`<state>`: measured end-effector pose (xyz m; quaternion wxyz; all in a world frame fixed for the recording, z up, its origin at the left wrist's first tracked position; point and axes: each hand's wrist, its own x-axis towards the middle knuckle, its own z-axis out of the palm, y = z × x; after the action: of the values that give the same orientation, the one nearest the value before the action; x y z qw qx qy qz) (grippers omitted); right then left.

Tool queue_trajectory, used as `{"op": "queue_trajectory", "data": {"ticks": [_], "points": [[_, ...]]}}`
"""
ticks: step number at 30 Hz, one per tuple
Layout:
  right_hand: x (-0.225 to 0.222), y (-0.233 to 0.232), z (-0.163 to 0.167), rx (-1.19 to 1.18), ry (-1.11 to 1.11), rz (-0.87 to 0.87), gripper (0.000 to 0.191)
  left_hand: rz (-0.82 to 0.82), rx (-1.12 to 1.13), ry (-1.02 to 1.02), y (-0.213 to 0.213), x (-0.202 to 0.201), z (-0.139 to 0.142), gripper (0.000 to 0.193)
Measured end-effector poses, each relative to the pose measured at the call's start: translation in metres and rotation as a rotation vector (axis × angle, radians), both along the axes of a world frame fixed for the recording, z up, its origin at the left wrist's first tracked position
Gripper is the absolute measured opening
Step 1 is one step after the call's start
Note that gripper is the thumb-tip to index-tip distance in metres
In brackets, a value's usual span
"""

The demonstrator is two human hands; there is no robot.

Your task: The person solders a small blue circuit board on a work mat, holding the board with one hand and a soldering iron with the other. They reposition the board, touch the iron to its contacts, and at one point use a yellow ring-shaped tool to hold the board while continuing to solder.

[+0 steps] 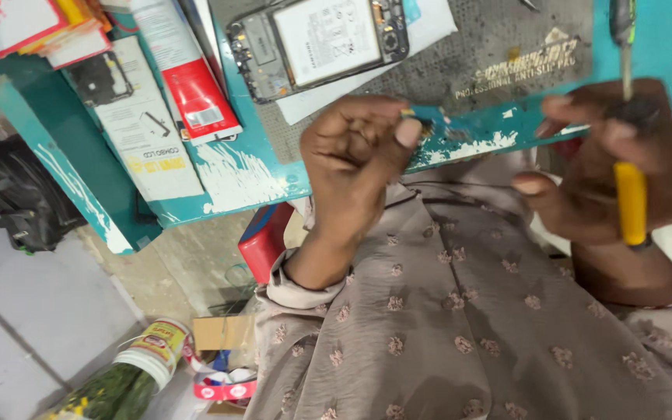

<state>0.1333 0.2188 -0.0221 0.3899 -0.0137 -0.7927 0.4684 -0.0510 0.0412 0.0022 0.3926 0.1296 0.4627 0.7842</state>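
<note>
garment: taupe-pink fabric | pattern: small tufted dots | sleeve (293,292): cuffed wrist

The right hand (624,167) is smeared with motion blur, so its fingers run together around the yellow-handled screwdriver (630,198), whose tip is cut off by the top edge. The small blue circuit piece (429,118) pinched in the left hand (359,155) is mostly covered by the thumb. The opened black phone (316,43) loses its upper part past the frame.

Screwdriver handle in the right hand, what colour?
Yellow handle on the screwdriver, gripped by the right hand; head view.
</note>
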Motion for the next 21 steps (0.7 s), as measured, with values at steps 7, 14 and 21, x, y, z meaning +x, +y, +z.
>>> {"op": "queue_trajectory", "data": {"ticks": [7, 14, 21], "points": [[-0.035, -0.024, 0.045, 0.208, -0.051, -0.085, 0.059, -0.016, 0.058, 0.052, -0.016, 0.005, 0.02, 0.013], [-0.036, -0.031, 0.041, 0.214, 0.009, -0.119, 0.05, 0.007, 0.089, 0.168, -0.024, 0.004, 0.03, 0.013], [-0.035, -0.034, 0.043, 0.19, 0.024, -0.122, 0.045, 0.008, 0.068, 0.201, -0.027, 0.005, 0.029, 0.013]]}}
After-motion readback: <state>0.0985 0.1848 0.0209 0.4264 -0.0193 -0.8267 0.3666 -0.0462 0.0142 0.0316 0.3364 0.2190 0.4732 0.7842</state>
